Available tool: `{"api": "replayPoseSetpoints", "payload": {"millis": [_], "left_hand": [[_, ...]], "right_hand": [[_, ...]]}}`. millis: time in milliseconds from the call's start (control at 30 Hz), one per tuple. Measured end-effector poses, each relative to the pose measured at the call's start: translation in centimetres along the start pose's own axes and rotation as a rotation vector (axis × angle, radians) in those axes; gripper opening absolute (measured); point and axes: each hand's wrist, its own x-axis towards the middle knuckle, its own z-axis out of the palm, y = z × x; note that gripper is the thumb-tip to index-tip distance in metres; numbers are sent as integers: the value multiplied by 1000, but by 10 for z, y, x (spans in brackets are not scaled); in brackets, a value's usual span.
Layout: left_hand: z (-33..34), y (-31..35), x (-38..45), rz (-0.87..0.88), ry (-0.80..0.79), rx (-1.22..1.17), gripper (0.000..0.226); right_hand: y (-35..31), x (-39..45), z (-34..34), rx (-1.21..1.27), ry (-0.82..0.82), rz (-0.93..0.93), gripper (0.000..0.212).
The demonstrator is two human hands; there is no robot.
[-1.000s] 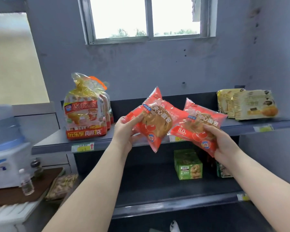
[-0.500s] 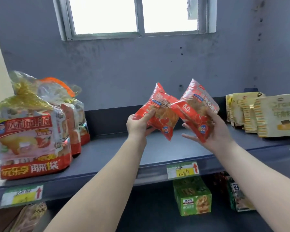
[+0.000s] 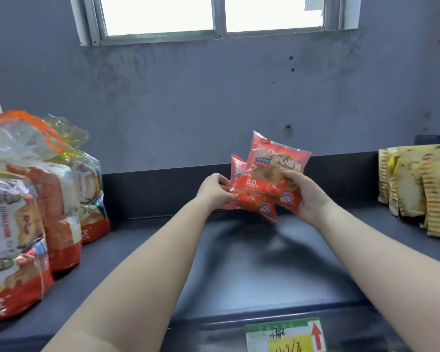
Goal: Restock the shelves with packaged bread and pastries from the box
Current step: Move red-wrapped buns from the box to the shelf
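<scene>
Packets, earlier apart, now overlap above the shelf, each hand's grip holding one.

The front red bread pack is showing a white "8.0" on its lower left, big Chinese letters across the top that look like "夹心面包", and a round blue logo near the bottom. The price tag on the shelf edge is showing a red arrow pointing up and handwritten numbers that look like "12.9", though they are hard to read. The big bread bag on the left is showing a white "袋" on its red bottom strip.
</scene>
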Motion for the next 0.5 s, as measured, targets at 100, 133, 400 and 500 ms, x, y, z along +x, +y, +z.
{"api": "replayPoseSetpoints", "payload": {"millis": [100,133,400,500], "left_hand": [[7,-14,16,-57,-14,247,29],[8,-17,17,-111,-49,237,27],[4,-8,7,-344,-144,-186,51],[12,-8,7,-369,-118,-267,72]], "right_hand": [[9,18,-9,-90,-11,60,37],[8,21,-11,-110,-20,84,39],[-1,22,-20,-568,-238,223,34],[2,19,-16,-643,-252,223,30]]}}
